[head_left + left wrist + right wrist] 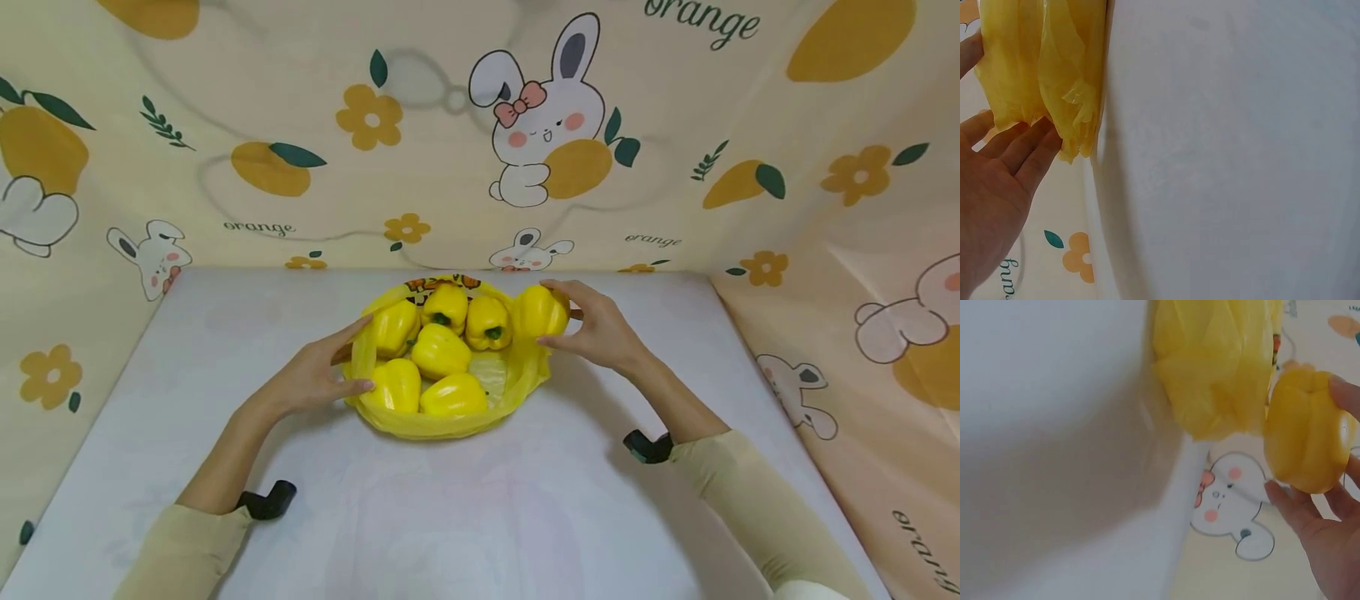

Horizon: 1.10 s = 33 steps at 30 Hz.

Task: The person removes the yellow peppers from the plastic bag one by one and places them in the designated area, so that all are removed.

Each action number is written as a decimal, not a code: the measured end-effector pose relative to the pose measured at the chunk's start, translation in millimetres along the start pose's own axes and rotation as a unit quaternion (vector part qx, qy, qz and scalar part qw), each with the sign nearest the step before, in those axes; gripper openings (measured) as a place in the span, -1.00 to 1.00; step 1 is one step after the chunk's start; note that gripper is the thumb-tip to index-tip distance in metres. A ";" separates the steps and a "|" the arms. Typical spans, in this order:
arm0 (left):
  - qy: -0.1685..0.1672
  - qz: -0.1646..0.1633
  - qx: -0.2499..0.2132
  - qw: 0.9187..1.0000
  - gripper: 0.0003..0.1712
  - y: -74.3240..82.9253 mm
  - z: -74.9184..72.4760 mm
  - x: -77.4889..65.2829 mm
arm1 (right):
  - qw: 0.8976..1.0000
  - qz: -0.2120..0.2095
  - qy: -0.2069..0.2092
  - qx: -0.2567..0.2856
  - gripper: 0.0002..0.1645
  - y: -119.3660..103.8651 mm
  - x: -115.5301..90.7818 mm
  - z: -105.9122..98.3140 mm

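Observation:
A yellow plastic bag (450,427) lies wide open on the table, with several yellow bell peppers (440,351) inside. At its left side, my left hand (315,375) holds the bag, thumb toward the front and fingers farther back. The left wrist view has the fingers (1038,147) against the bag's crinkled lower edge. My right hand (600,327) grips another yellow bell pepper (542,312) between thumb and fingers at the bag's right rim. In the right wrist view this bell pepper (1304,434) is raised beside the bag (1216,369), its smooth lobed side showing.
The white table (480,517) extends in front of the bag and to both sides. A cream cloth (420,183) printed with rabbits and oranges stands behind the table and along both sides. Black wrist cameras (270,501) sit at both sleeve cuffs.

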<state>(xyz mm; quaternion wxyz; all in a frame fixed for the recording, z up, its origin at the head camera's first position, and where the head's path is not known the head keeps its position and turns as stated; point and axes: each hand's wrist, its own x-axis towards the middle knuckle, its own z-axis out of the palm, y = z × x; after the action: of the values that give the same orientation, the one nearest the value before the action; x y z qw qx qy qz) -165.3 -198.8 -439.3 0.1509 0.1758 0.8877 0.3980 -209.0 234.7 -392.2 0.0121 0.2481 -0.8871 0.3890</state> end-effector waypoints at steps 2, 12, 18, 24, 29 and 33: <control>-0.001 -0.004 0.002 1.000 0.20 0.1 0.2 0.3 | 1.000 0.007 0.005 0.006 -0.06 3.4 1.8 -3.3; -0.001 0.000 0.004 1.000 0.19 -0.8 -0.6 1.0 | 0.999 0.040 0.005 0.021 -0.03 29.1 13.0 -15.6; 0.003 0.000 -0.001 1.000 0.20 -2.1 1.0 1.6 | 0.998 0.059 -0.015 0.018 -0.01 46.4 19.0 -20.0; 0.006 -0.004 -0.008 1.000 0.20 -3.2 1.3 0.6 | 0.997 0.079 -0.014 0.017 -0.01 59.1 26.5 -20.3; 0.004 -0.005 -0.007 1.000 0.20 -4.0 1.2 1.1 | 0.995 0.098 -0.015 0.023 0.00 69.5 32.9 -19.3; 0.004 -0.002 0.003 1.000 0.20 -4.3 1.1 2.6 | 0.994 0.102 -0.015 0.023 0.00 78.3 37.0 -20.0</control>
<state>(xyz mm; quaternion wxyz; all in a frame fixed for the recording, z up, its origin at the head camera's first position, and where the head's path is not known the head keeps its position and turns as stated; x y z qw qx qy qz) -168.0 -199.6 -443.7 0.1475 0.1725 0.8899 0.3956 -280.0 277.7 -423.9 -0.0470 0.1626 -0.8988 0.4045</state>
